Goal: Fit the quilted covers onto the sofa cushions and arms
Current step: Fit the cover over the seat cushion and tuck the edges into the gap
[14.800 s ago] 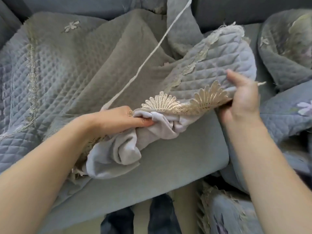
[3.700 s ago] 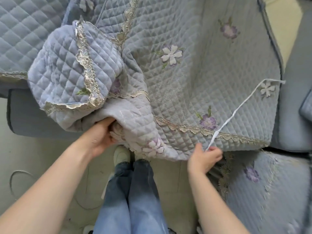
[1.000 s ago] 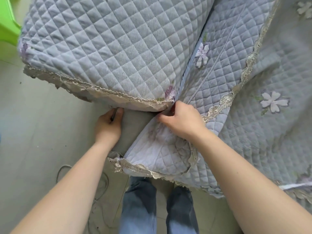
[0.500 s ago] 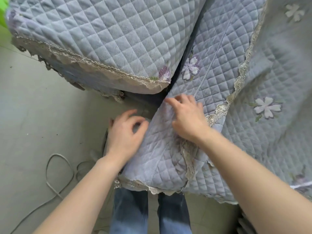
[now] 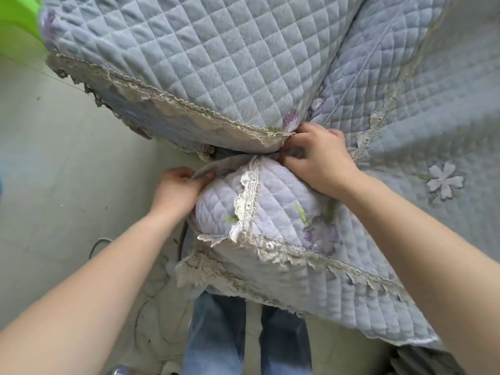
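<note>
So the quilted cover (image 5: 273,201) is bunched in a lump at the near front of the sofa, lace trim (image 5: 247,196) running across it, right below the already covered sofa arm (image 5: 189,63). The left hand (image 5: 177,190) has its fingers curled, pinching the fold's left edge. The right hand (image 5: 320,161) has its fingers curled into the fabric where arm meets seat. Grey floor (image 5: 40,185) with a cable (image 5: 98,243) on the left, jeans (image 5: 216,334) nearest.
</note>
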{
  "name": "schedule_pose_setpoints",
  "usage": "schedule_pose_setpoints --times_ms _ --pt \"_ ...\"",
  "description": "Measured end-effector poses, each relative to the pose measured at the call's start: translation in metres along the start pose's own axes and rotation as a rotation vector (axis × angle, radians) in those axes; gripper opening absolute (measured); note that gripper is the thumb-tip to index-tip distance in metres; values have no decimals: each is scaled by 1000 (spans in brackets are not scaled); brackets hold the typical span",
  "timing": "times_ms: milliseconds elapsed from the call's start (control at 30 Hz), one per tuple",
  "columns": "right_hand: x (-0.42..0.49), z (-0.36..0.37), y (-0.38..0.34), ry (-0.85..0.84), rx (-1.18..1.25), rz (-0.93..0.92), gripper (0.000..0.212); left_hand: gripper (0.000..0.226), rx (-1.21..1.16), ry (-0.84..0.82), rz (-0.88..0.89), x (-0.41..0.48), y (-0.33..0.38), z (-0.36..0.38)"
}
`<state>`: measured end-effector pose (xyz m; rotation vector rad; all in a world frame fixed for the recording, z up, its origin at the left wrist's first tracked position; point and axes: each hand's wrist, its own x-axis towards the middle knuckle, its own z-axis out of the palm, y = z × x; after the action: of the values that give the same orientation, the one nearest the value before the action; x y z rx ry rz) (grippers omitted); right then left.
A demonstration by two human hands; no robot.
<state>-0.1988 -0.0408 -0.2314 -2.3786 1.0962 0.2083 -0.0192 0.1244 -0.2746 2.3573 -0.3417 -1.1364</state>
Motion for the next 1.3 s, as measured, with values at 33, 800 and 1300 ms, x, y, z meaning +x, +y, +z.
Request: schedule_pose_setpoints --times_ms 33,800,1300 --pt "-5 2 4 -2 27 -15 21 38 18 -23 -49 5 0 2" --pt "3 45 -9 -367 -84 -113 44 56 -765 -410 -501 -3 -67 0" --pt "5 69 -46 -440 -59 -41 43 42 -615 -659 -180 -61 -104 -28"
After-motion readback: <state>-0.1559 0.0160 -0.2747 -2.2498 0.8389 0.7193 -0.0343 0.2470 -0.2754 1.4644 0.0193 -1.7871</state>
